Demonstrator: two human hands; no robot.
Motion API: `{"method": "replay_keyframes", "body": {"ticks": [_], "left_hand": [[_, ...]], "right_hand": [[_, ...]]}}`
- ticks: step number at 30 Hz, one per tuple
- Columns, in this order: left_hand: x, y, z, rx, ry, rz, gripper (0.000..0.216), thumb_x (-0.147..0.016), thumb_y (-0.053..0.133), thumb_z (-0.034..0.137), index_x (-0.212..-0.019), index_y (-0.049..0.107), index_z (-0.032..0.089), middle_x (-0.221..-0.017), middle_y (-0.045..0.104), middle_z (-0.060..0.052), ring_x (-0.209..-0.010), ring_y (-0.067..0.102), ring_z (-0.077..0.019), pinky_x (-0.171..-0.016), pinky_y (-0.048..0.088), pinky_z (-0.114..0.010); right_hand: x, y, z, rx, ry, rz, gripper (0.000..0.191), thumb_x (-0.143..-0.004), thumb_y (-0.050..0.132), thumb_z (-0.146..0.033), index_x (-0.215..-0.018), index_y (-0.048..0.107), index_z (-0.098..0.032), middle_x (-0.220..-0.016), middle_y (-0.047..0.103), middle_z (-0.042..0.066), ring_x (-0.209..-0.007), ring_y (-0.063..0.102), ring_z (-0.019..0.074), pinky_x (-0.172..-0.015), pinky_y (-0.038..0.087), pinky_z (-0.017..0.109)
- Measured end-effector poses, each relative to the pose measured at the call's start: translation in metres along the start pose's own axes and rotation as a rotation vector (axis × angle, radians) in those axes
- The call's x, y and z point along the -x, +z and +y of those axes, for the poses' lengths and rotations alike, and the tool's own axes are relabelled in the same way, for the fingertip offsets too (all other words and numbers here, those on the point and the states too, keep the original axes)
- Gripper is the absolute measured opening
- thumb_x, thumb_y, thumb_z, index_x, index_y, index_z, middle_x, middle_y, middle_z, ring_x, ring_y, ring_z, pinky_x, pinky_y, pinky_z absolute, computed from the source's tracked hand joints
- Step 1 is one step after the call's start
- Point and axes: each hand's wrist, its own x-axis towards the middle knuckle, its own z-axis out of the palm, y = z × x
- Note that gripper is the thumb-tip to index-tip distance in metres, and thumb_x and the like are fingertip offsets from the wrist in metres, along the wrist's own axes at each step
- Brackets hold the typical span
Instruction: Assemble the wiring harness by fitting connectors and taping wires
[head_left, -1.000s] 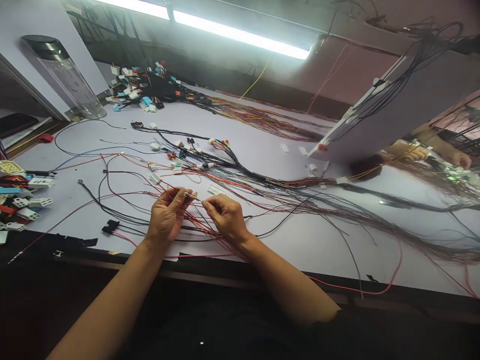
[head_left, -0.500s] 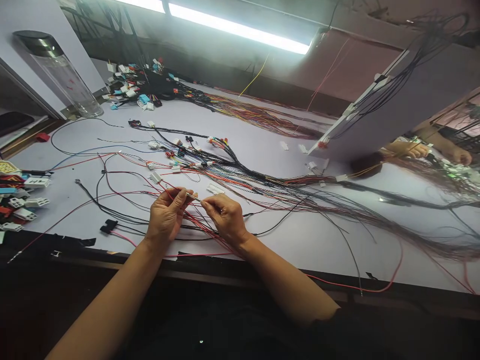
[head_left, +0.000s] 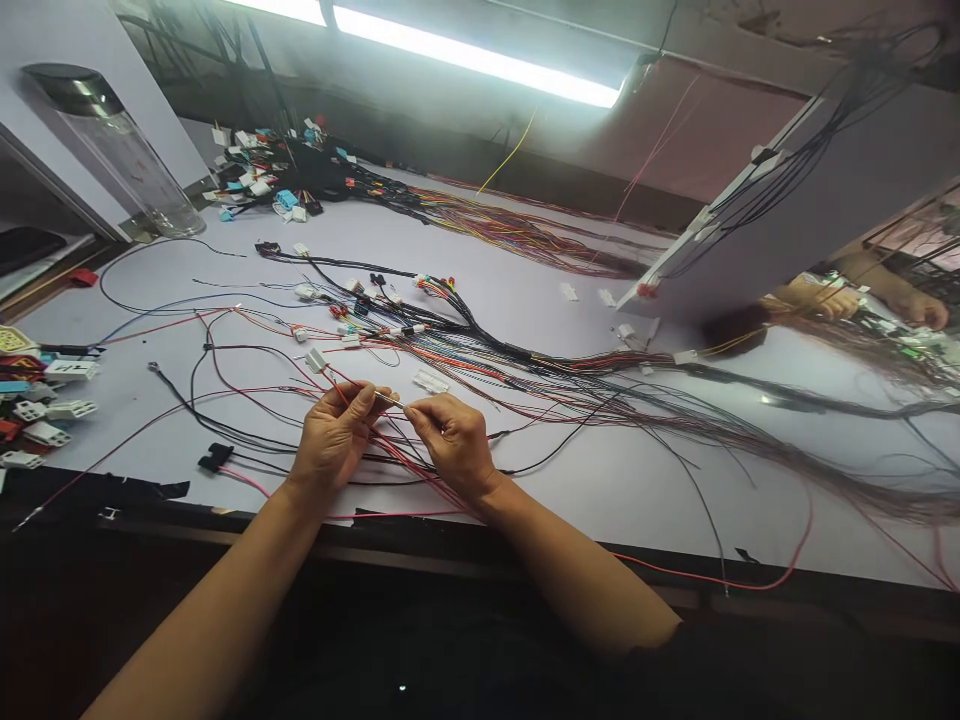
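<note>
My left hand (head_left: pixel 337 430) is closed in a pinch on a red wire (head_left: pixel 341 376), which runs up to a small white connector (head_left: pixel 316 361) just beyond the fingers. Between my two hands stretches a thin, pale, rod-like piece (head_left: pixel 390 400), too small to identify. Its right end sits in the pinched fingertips of my right hand (head_left: pixel 454 437); the left end meets my left fingertips. Below the hands, a bundle of red wires (head_left: pixel 420 466) slants across black cables. A flat white connector (head_left: pixel 430 382) lies just behind my right hand.
Black-taped wire harness branches (head_left: pixel 480 335) spread over the white table. Loose connectors (head_left: pixel 71 408) are piled at the left edge. A glass bottle (head_left: pixel 135 165) stands at the back left. On the far right, another person's hands (head_left: pixel 926 308) are over more wiring.
Both hands stay nearly in place, still closed on the thin piece. The small white connector beyond my left hand has shifted slightly. The view has moved a little.
</note>
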Motion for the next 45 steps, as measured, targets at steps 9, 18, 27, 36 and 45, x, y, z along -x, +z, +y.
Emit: {"method": "replay_keyframes", "body": {"ticks": [9, 18, 27, 36, 45], "left_hand": [[0.002, 0.000, -0.002, -0.048, 0.062, -0.040, 0.020, -0.066, 0.084, 0.028, -0.076, 0.069, 0.018, -0.075, 0.072, -0.003, -0.076, 0.069, -0.0161, -0.087, 0.053, -0.035], [0.004, -0.001, 0.000, -0.099, 0.015, -0.070, 0.023, -0.064, 0.085, 0.030, -0.071, 0.066, 0.018, -0.073, 0.072, -0.004, -0.075, 0.070, -0.0173, -0.089, 0.052, -0.039], [0.005, -0.001, -0.002, -0.103, 0.031, -0.109, 0.019, -0.068, 0.082, 0.029, -0.076, 0.067, 0.019, -0.077, 0.073, -0.004, -0.079, 0.070, -0.0189, -0.092, 0.051, -0.042], [0.003, 0.001, -0.001, -0.055, 0.077, -0.018, 0.025, -0.063, 0.085, 0.028, -0.076, 0.068, 0.017, -0.076, 0.072, -0.004, -0.078, 0.070, -0.0187, -0.087, 0.052, -0.036], [0.004, -0.002, -0.005, -0.078, 0.081, -0.086, 0.018, -0.069, 0.082, 0.027, -0.078, 0.069, 0.018, -0.079, 0.073, -0.004, -0.082, 0.070, -0.0193, -0.091, 0.050, -0.039]], "right_hand": [[-0.001, -0.004, -0.001, 0.009, -0.034, -0.028, 0.020, -0.093, 0.055, -0.028, -0.079, 0.068, -0.019, -0.071, 0.066, 0.002, -0.068, 0.059, 0.0130, -0.068, 0.046, 0.024], [-0.001, -0.006, 0.001, 0.003, -0.060, -0.079, 0.019, -0.093, 0.055, -0.028, -0.084, 0.070, -0.019, -0.075, 0.068, 0.003, -0.071, 0.061, 0.0134, -0.069, 0.047, 0.024], [-0.001, -0.004, 0.001, -0.001, -0.055, -0.048, 0.020, -0.093, 0.056, -0.029, -0.083, 0.071, -0.019, -0.074, 0.069, 0.003, -0.069, 0.061, 0.0135, -0.069, 0.048, 0.024], [-0.003, -0.006, 0.010, 0.085, -0.059, -0.114, 0.018, -0.093, 0.058, -0.031, -0.096, 0.072, -0.021, -0.089, 0.073, 0.005, -0.080, 0.066, 0.0150, -0.077, 0.049, 0.025], [0.000, -0.004, 0.009, 0.108, -0.137, -0.097, 0.023, -0.096, 0.049, -0.027, -0.090, 0.070, -0.019, -0.081, 0.069, 0.005, -0.074, 0.062, 0.0145, -0.073, 0.047, 0.024]]}}
